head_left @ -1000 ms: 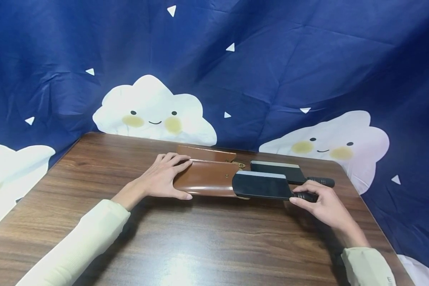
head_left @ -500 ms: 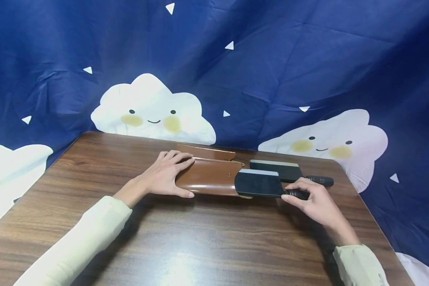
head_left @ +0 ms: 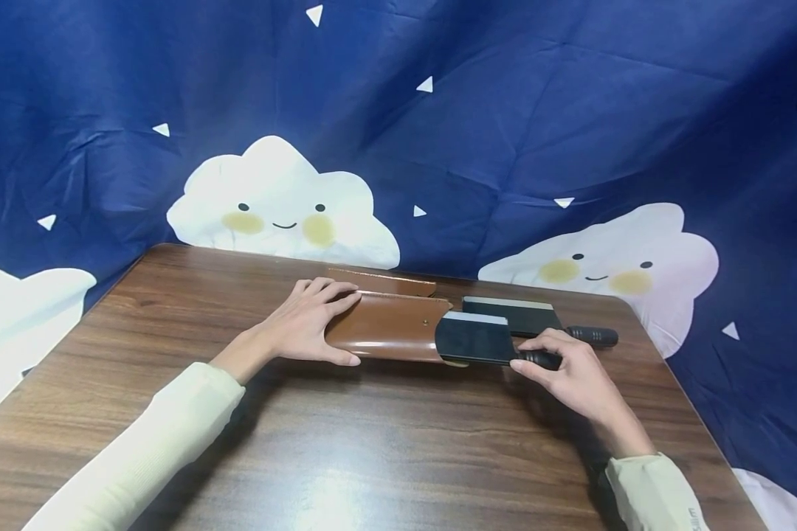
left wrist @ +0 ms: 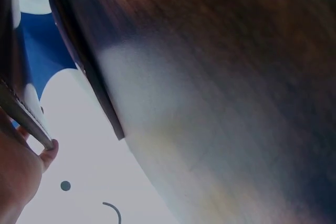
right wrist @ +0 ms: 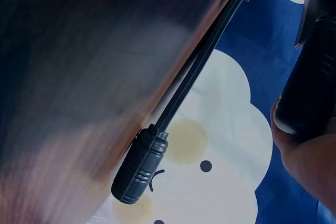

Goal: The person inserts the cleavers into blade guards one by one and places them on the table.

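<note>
In the head view, my left hand (head_left: 308, 324) grips the closed end of a brown leather sheath (head_left: 392, 328), thumb along the near side and fingers over the far edge. A black cleaver (head_left: 474, 339) with a pale cutting edge sits partly inside the sheath's right-hand mouth. My right hand (head_left: 564, 372) pinches the cleaver's black ribbed handle (head_left: 541, 359) close to the blade. In the right wrist view this handle (right wrist: 310, 77) looms large beside the hand. The left wrist view shows fingertips (left wrist: 50, 153) at the sheath's edge.
Behind lies a second black cleaver (head_left: 514, 316), its handle (head_left: 592, 336) pointing right. A second brown sheath (head_left: 381, 282) lies at the back, partly covered by the first. All are at a wooden table (head_left: 345, 442), with a blue cloud-print curtain (head_left: 452, 147) beyond its far edge.
My right hand has moved left with the cleaver, and more of its blade is inside the sheath. The left hand and the sheath have hardly moved.
</note>
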`<state>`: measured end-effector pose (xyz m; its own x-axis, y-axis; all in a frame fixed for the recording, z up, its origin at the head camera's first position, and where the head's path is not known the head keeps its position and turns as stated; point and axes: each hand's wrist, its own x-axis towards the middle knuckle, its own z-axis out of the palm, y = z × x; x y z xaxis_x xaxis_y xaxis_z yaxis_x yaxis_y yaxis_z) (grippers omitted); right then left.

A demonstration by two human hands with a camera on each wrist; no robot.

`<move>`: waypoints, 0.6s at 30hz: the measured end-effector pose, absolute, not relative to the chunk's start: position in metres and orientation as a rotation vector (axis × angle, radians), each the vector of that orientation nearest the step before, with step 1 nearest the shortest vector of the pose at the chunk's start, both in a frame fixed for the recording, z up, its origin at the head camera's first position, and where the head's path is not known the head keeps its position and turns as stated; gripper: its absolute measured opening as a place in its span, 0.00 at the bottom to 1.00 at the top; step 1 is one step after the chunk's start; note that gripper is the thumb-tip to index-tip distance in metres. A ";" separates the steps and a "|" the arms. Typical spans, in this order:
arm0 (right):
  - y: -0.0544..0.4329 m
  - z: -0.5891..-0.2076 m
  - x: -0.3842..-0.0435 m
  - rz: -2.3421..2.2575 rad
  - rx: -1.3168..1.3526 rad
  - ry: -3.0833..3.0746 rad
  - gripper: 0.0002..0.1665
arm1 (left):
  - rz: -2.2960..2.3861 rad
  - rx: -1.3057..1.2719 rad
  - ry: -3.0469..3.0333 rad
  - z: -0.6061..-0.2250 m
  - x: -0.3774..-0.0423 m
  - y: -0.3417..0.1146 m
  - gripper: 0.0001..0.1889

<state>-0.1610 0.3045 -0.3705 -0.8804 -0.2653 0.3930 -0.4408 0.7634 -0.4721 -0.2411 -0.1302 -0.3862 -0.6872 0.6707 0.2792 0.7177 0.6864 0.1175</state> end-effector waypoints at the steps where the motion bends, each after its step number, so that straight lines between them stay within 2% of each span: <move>1: 0.304 -0.370 -0.161 0.823 0.552 -2.655 0.09 | -0.321 -1.120 -2.682 -0.386 -0.241 -0.130 0.60; 18: 0.295 -0.367 -0.163 0.834 0.616 -2.612 0.09 | -0.307 -1.120 -2.677 -0.382 -0.239 -0.132 0.61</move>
<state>-0.1628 0.2952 -0.3672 -0.8521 -0.2999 0.4290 -0.4930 0.7350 -0.4654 -0.2393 -0.1320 -0.3825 -0.6839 0.6723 0.2833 0.7190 0.6870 0.1054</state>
